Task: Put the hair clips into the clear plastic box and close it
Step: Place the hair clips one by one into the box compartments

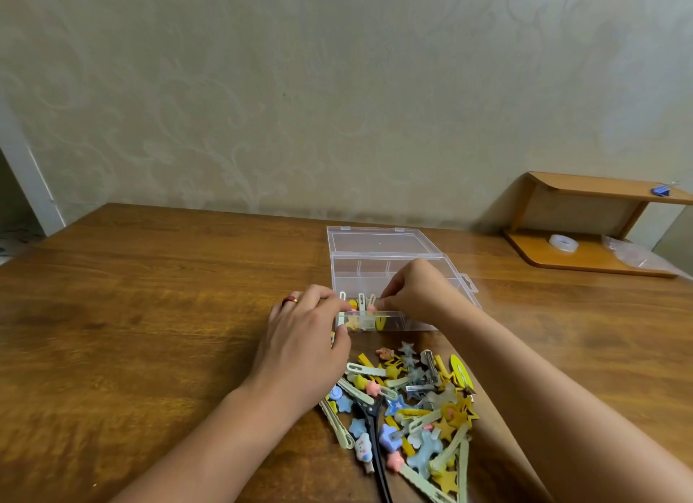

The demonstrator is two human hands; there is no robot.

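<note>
Our left hand (303,337) curls over the near left corner of the clear plastic box (393,277), thumb against its front wall; our right hand (416,288) pinches something small inside, probably a pale clip, though the fingers hide it. A few clips stand upright in the front compartments, lid (378,240) lying open behind. Glossy star-shaped and slim hair clips (412,408) heap on the grained wooden table (150,296)

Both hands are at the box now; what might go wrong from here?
Several clips stand upright above the box front wall, so they may block the lid when closing. The right forearm lies beside the loose pile and might sweep clips away. The left hand presses the box corner and may slide it.
</note>
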